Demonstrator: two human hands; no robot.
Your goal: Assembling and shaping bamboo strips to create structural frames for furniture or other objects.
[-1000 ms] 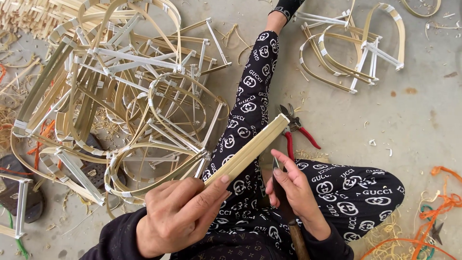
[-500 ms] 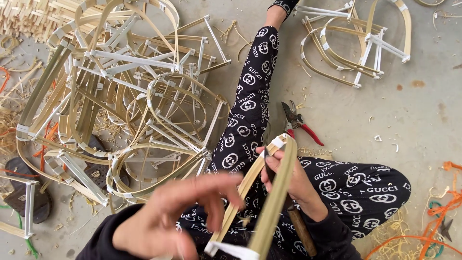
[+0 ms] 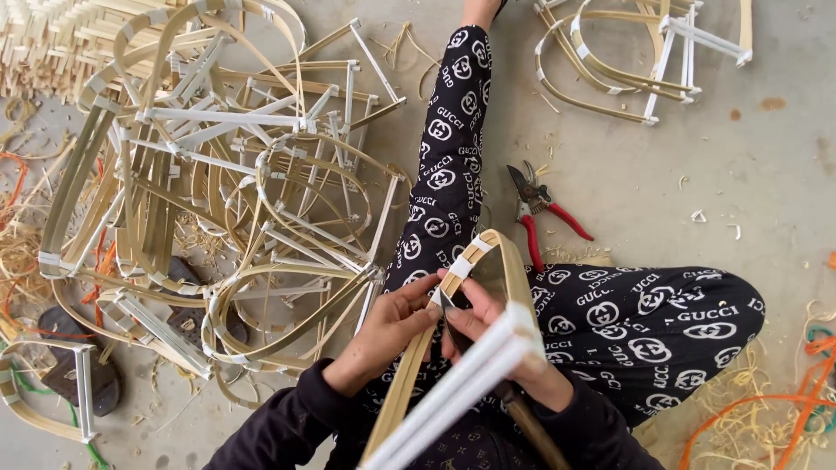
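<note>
I sit on the floor with my legs in black patterned trousers (image 3: 662,322). My left hand (image 3: 387,331) pinches a bent bamboo frame (image 3: 498,250) at a white taped joint. The frame arches over my lap, and its white-wrapped bars (image 3: 470,383) rise close to the camera. My right hand (image 3: 509,361) is closed around a knife with a wooden handle (image 3: 533,428). Its dark blade (image 3: 452,306) points at the same joint, between my two thumbs. The white bars hide part of the right hand.
A big heap of finished bamboo frames (image 3: 218,174) fills the left. Further frames (image 3: 627,61) lie at the top right. Red-handled pruning shears (image 3: 544,213) rest on the concrete beside my leg. Shavings and orange strings (image 3: 784,409) lie at the right, a dark sandal (image 3: 70,370) at the left.
The bamboo piece, held out flat in my left hand a second ago, has been swung round and up towards the camera. Both hands now meet at its taped joint.
</note>
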